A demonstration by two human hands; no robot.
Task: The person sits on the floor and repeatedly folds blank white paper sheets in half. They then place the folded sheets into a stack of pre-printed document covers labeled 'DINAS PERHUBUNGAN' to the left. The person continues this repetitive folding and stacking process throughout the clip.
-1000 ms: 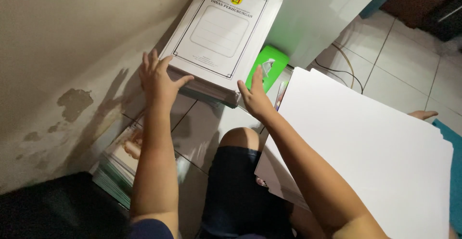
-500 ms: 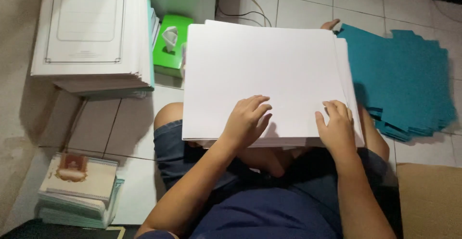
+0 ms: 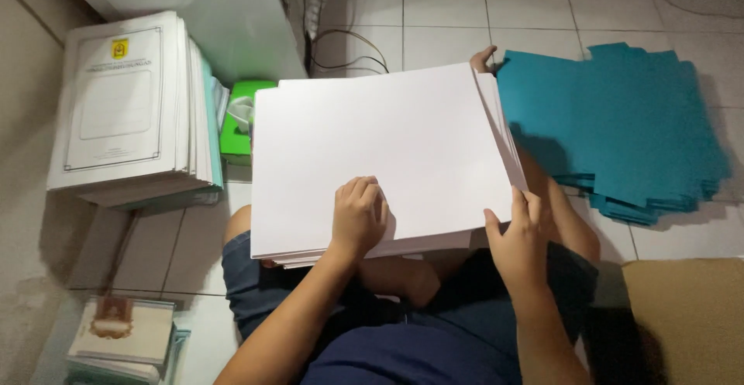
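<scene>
White sheet stack point(image 3: 387, 145) across lap, long axis side to side. Left hand point(image 3: 358, 218) knuckled flat on top near front edge, gripping nothing. Right hand point(image 3: 521, 238) pinching stack's right front corner, nearer the teal sheets point(image 3: 620, 122) alongside on the floor.

2 hands point(image 3: 358, 218), approx. 4 paper stacks point(image 3: 380, 152), 1 green box point(image 3: 236, 125).

Floor of pale square tiles point(image 3: 442, 5) with grey grout. At left, a tall stack of white printed sheets point(image 3: 128, 110) lies flat by the wall; a smaller pile of booklets point(image 3: 124, 338) lower left. Green tissue box point(image 3: 236, 122) just beside the tall stack. At right — a spread pile of teal folders point(image 3: 628, 122). Cables point(image 3: 349, 48) trail near the top.
</scene>
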